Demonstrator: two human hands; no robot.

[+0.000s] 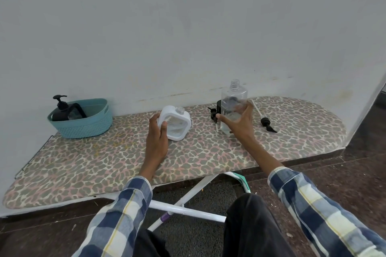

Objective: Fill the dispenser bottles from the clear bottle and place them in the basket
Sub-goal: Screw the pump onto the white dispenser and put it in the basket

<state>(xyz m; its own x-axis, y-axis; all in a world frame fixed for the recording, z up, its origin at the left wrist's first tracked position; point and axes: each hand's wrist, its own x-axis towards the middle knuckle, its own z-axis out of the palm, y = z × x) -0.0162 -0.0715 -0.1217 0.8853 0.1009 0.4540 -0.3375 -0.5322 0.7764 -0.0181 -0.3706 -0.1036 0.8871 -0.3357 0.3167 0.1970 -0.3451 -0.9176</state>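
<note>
Clear bottle [234, 106] clamped in my right hand [240, 123], white dispenser [175, 125] in my left [157, 133]; pumps [268, 124] lie loose nearby, basket [83, 125] far left on the ironing board [104, 162].

A leopard-print ironing board [104, 162] (on white metal legs [188, 208]) stands against a scuffed pale grey wall [188, 27] over dark speckled floor [344, 173].
</note>
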